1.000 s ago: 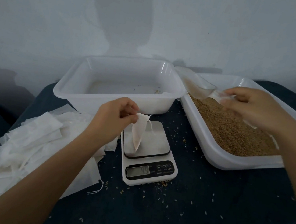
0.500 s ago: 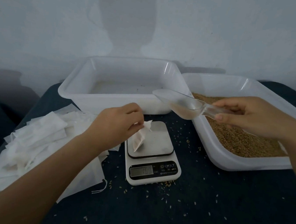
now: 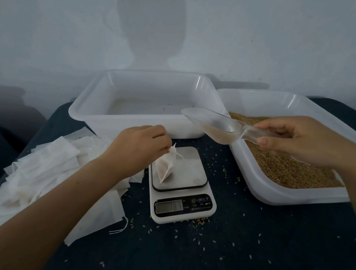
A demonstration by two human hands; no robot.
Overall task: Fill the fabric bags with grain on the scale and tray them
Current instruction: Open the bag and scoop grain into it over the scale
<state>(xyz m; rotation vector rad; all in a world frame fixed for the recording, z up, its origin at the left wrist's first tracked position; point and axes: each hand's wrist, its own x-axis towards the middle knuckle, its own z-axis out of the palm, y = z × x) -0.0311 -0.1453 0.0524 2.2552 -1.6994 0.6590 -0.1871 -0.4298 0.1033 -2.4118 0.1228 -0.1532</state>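
Item 1. Fabric bag (image 3: 165,166): small, white, partly filled, its lower end resting on the steel platform of the scale, its gathered top pinched between the fingers (image 3: 166,141) of the left hand (image 3: 137,147). A thin drawstring trails from the top across the platform.

Item 2. Scale (image 3: 183,190): white digital kitchen model, centre of the counter (image 3: 249,241), display facing the wearer (digits too blurred to read). A few grains lie against its front edge.

Item 3. Scoop (image 3: 215,125): clear plastic, some grain in its bowl, held roughly level above the gap between the two tubs, above and right of the bag and not touching it. The right hand (image 3: 297,139) is clenched on its handle, thumb underneath.

Item 4. Grain tub (image 3: 298,198): white plastic, right of the scale, holding a bed of brown grain (image 3: 279,165).

Item 5. Tray (image 3: 92,108): white plastic, behind the scale and touching the grain tub along one side; only a few specks show on its floor.

Item 6. Stack of flat bags (image 3: 43,171): white, loosely heaped at the left, partly under the left forearm, drawstrings hanging from the near edge.

Item 7. Counter: covered in dark blue cloth, scattered with loose grains around the scale and toward the near edge.
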